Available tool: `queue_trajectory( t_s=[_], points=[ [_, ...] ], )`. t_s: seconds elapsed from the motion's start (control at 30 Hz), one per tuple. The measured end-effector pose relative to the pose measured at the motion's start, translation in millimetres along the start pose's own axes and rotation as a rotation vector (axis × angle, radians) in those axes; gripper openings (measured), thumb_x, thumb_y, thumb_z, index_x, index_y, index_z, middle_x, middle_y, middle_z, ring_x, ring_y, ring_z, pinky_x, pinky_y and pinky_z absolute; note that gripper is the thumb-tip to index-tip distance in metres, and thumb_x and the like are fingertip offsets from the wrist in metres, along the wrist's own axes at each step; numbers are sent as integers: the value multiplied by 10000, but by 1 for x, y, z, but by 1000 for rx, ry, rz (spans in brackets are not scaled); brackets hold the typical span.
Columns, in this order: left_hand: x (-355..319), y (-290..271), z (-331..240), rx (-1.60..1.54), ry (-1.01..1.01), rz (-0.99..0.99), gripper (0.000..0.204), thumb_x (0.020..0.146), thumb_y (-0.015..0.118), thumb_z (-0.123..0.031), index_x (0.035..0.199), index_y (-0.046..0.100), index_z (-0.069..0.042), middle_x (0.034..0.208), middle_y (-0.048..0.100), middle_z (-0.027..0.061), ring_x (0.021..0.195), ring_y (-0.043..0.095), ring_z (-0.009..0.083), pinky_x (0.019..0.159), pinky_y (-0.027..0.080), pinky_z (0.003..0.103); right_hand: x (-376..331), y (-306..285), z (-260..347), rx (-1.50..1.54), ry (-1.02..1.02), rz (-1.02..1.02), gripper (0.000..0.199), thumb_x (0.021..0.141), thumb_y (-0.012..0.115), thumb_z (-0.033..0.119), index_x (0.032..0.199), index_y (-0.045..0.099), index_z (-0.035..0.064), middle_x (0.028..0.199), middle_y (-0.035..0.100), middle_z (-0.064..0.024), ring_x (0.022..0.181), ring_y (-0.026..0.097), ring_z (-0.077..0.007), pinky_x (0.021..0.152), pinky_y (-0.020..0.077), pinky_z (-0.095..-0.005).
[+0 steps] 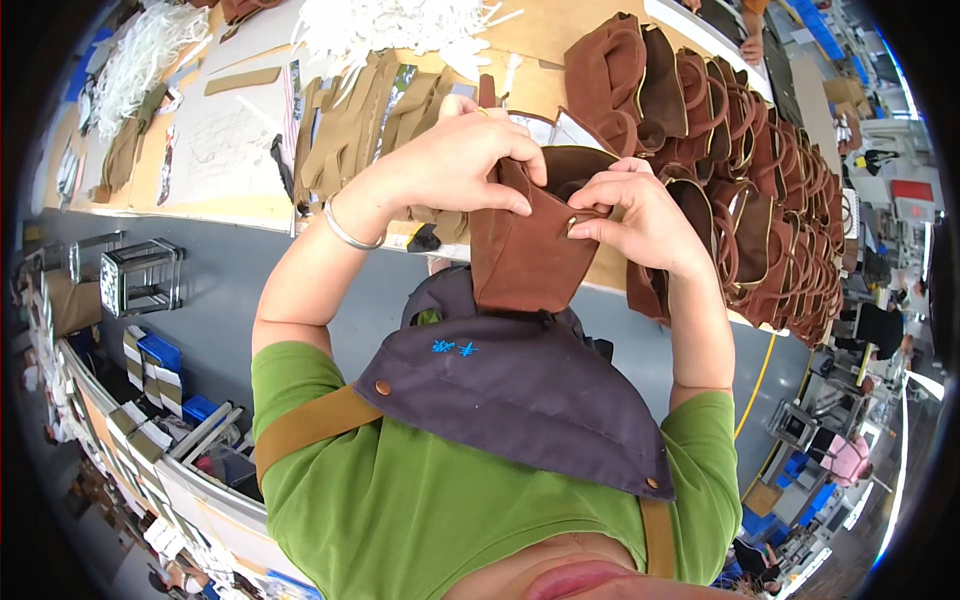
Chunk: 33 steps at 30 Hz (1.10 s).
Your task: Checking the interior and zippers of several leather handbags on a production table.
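I hold a brown suede bag [520, 260] up in front of my chest, over the edge of the work table [230, 205]. My left hand [455, 160], with a metal bangle on the wrist, pinches the bag's top rim from the left. On the right side of the rim, my right hand [640, 215] grips with its thumb beside a small metal snap [571, 226]. The bag's mouth is pulled open between the two hands. Below it hangs my grey apron [520, 390] over a green shirt.
A long row of finished brown bags [770, 170] fills the table's right side. Tan fabric strips [360, 120] lie behind my left hand, white cords [390, 25] farther back. A metal rack [140, 275] stands on the floor at left. Another person's hand [752, 47] shows at top right.
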<state>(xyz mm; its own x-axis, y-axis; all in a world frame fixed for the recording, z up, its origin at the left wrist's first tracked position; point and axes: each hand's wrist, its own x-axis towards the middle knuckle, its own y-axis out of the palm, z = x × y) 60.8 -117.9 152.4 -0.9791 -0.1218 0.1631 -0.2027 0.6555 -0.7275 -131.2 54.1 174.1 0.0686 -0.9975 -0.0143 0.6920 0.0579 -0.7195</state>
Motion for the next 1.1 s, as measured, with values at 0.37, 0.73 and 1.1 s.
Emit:
queue_trajectory(
  t_s=[0.37, 0.73, 1.1],
  points=[
    [8, -3, 1, -24, 44, 3, 151, 751, 808, -214, 831, 687, -171, 738, 610, -62, 827, 547, 141, 881, 256, 376, 11, 19, 15, -20, 102, -149, 125, 761, 787, 201, 790, 695, 122, 681, 624, 33, 639, 599, -119, 862, 386, -321],
    [-4, 16, -2, 177, 278, -204, 216, 714, 687, -32, 759, 526, -169, 741, 493, -22, 763, 531, 168, 868, 279, 383, -2, 29, 27, -179, 28, -320, 159, 690, 818, 144, 730, 666, 124, 645, 578, 36, 637, 573, -143, 848, 386, -349],
    [-16, 17, -15, 391, 499, -405, 204, 653, 718, -119, 667, 526, -187, 902, 664, -83, 666, 506, 112, 795, 288, 343, -19, 40, 26, -374, -285, -511, 207, 618, 829, 82, 659, 632, 131, 625, 485, 27, 604, 548, -151, 834, 424, -374]
  ],
)
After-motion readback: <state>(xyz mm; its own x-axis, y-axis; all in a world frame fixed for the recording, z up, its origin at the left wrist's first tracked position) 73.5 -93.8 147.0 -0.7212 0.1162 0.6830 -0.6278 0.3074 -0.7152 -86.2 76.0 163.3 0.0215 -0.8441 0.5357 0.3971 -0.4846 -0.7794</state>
